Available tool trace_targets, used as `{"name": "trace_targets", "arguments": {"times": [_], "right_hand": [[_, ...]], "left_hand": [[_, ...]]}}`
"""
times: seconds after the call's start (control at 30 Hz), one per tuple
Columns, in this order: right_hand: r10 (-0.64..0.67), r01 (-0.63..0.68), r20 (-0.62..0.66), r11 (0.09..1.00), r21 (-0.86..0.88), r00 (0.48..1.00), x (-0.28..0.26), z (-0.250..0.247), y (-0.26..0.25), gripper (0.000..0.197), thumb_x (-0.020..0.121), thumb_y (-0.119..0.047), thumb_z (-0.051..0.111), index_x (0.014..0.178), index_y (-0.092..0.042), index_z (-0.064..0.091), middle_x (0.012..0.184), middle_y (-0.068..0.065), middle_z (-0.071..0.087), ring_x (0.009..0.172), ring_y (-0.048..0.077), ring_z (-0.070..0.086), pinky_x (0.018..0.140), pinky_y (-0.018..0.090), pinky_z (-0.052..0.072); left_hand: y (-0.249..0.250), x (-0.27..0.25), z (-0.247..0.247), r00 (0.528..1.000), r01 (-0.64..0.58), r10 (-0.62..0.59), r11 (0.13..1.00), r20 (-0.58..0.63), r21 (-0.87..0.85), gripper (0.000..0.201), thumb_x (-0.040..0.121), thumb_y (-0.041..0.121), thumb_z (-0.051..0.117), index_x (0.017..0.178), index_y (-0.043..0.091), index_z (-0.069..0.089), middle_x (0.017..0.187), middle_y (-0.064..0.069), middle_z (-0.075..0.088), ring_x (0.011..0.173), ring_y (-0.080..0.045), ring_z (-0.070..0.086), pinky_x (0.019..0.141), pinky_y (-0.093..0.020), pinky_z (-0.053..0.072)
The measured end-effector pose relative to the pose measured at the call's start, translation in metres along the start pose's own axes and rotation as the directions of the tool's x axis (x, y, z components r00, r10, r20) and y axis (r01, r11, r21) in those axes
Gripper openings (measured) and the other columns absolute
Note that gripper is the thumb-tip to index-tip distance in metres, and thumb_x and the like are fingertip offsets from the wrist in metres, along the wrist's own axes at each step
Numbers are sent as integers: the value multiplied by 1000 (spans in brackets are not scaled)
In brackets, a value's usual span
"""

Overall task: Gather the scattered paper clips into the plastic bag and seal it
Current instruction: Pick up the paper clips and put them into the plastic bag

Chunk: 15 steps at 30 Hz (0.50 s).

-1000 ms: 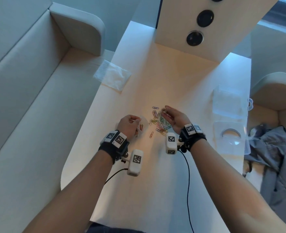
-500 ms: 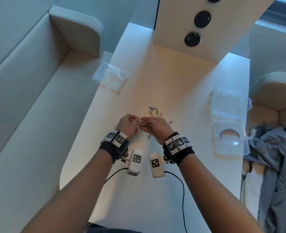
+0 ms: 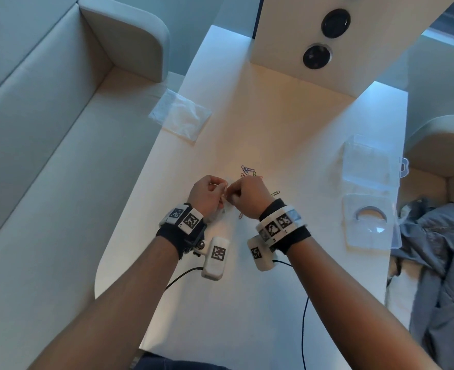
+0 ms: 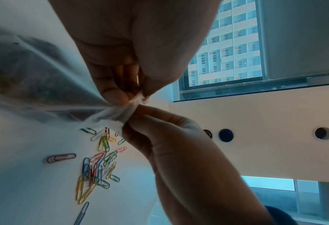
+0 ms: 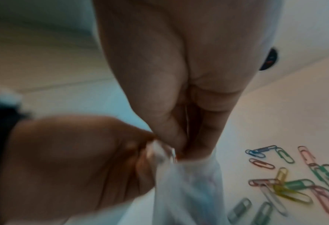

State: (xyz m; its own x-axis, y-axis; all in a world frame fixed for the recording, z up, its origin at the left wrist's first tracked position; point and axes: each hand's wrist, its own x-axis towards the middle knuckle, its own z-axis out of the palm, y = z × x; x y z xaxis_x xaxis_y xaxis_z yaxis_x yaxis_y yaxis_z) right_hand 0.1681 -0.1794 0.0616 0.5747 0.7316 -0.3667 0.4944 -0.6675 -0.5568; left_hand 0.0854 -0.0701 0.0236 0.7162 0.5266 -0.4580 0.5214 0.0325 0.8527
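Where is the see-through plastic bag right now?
The thin clear plastic bag hangs between the left hand and right hand, which pinch its mouth, beside the coloured paper clips.

From the head view the bag [image 3: 222, 206] is almost wholly hidden between the left hand [image 3: 206, 194] and right hand [image 3: 247, 196], and most clips [image 3: 248, 172] lie out of sight behind the right hand. The right wrist view is blurred, so the fingertips [image 5: 176, 143] at the bag's mouth cannot be made out clearly. In the left wrist view the bag's contents show only as a dark smear, cut off at the left edge.
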Motion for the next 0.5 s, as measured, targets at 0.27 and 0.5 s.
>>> {"name": "trace_targets", "arguments": {"times": [0.27, 0.5], "right_hand": [[221, -184, -227, 968, 173, 948, 66, -21, 53, 28, 91, -15, 53, 112, -14, 72, 116, 9, 70, 107, 25, 66, 99, 36, 50], [7, 59, 148, 898, -436, 989, 46, 37, 88, 57, 102, -43, 25, 153, -19, 17, 163, 7, 7, 149, 31, 10, 118, 52, 23]], "left_hand": [[-3, -11, -22, 1000, 3, -3, 999, -8, -49, 5, 94, 18, 59, 93, 14, 60, 81, -8, 66, 62, -21, 61, 66, -40, 55], [-3, -16, -31, 1000, 2, -1, 1000, 28, -24, 12, 95, 19, 57, 101, 9, 60, 75, -3, 64, 53, -17, 57, 68, -39, 54]]}}
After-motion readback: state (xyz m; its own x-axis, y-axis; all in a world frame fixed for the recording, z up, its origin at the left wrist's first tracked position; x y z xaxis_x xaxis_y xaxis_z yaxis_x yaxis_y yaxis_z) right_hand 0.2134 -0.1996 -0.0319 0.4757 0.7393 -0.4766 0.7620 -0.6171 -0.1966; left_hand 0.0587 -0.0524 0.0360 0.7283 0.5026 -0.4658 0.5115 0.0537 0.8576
